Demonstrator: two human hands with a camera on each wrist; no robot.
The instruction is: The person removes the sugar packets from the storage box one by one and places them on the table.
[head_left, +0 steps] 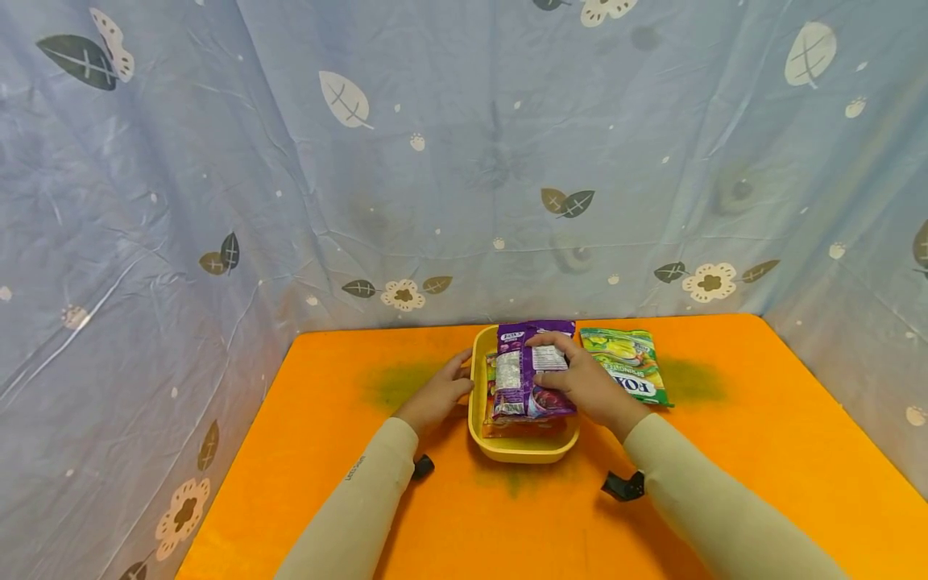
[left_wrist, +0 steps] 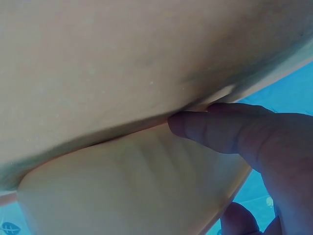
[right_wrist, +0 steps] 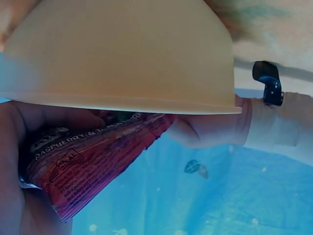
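Observation:
My right hand (head_left: 590, 387) grips a purple candy bag (head_left: 513, 362) from its right side, fingers on its printed face. The bag lies over a yellow plastic basin (head_left: 525, 456). In the right wrist view, the bag (right_wrist: 93, 166) is pinched between thumb and fingers, below the basin's rim (right_wrist: 146, 108) in that picture. Beneath it, inside the basin, shows part of a red-orange packet (head_left: 500, 428). My left hand (head_left: 437, 396) rests against the basin's left side. The left wrist view has its fingers (left_wrist: 210, 131) on the outer wall (left_wrist: 127, 186).
A green and yellow Fox's candy bag (head_left: 627, 362) lies on the orange table (head_left: 326, 467), right of the basin. Black wrist-worn devices sit at the left wrist (head_left: 423, 467) and right wrist (head_left: 623, 486). A patterned blue curtain (head_left: 449, 161) borders the table's back and sides.

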